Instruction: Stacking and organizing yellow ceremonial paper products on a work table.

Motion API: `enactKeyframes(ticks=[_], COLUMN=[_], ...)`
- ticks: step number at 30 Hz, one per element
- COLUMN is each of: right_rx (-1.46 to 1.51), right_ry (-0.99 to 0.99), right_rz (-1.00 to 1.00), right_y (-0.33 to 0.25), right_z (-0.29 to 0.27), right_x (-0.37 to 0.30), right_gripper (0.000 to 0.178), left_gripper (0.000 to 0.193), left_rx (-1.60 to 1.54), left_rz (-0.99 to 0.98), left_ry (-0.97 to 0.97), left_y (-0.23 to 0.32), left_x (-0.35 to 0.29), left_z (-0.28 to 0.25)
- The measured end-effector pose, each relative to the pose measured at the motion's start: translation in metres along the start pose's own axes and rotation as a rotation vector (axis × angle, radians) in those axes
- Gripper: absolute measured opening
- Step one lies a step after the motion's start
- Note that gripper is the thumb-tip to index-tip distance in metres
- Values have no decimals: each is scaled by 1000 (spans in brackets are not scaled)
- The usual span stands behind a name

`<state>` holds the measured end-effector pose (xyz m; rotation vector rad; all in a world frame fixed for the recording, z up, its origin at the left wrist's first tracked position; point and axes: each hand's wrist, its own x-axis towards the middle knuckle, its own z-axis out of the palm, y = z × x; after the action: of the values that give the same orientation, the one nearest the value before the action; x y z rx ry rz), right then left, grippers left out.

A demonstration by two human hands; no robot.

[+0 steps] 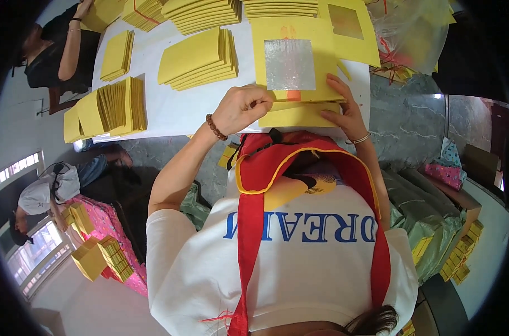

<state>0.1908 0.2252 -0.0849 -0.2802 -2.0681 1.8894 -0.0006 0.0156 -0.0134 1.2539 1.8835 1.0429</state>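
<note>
Left hand (246, 107) pinches the near-left edge of the yellow paper (324, 64), which lies at the table's (204, 109) near side; right hand (348, 106) is spread around its right end, thumb apart from fingers. Main risk: uneven pull from the one-sided pinch skews the edge or creases the paper. Also, more yellow paper (299, 119) sits underneath, so dragging could shift it. Silver patch (289, 64) could wrinkle if the paper buckles.
</note>
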Motion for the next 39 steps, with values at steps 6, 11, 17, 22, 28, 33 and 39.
enactKeyframes(ticks=[6,11,17,22,28,33,39], right_rx=[5,-13,-61,-34,-31,-85,-69], right_ry=[11,-10,-3,-7,55,38,23], right_rz=[-3,-35,-58,-45,-28,-26,-45], right_y=[4,1,2,1,-5,-6,-3], right_z=[1,0,-1,-2,4,3,1], right_x=[0,1,0,0,1,2,2], right_gripper=[65,63,62,62,57,55,56], left_gripper=[18,20,17,17,41,43,37], left_rx=[59,19,10,147,610,654,619], left_rz=[-23,-54,87,205,547,580,552], left_ry=[-49,-58,14,46,69,41,-23], left_y=[3,1,-3,7,12,5,4], left_x=[1,1,0,-3,-7,-6,-5], left_z=[-2,-4,0,6,20,16,18])
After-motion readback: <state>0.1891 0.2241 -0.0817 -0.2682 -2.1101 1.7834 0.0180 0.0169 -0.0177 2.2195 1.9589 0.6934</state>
